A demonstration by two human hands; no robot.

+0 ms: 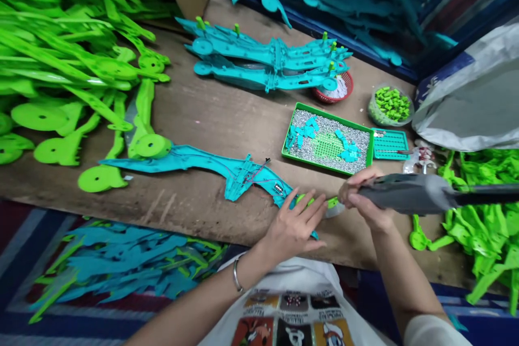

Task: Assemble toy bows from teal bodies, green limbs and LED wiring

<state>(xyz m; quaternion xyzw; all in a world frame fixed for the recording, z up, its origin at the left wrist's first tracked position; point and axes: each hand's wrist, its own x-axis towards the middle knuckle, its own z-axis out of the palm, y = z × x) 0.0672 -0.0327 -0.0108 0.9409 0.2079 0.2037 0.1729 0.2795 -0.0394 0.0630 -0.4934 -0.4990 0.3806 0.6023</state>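
Note:
A long turquoise plastic toy bow half [211, 165] lies on the table, with thin red wires and a small spring-like metal part on it. My left hand [294, 224] rests on its right end, fingers stretched and pressing over a lime-green part [305, 201], which they partly hide. In my right hand [367, 197] is a grey electric screwdriver [405, 193], held roughly level, its cable end toward the right. The tool's tip is hidden behind my fingers, close to the green part's right end [333, 203].
A green tray [287, 146] holds screws and small turquoise pieces. Behind lie assembled turquoise halves [243, 65] and a red basket [352, 86]. A tub of green bits [391, 105] stands at right. Lime-green parts are heaped left [60, 54] and right [482, 216].

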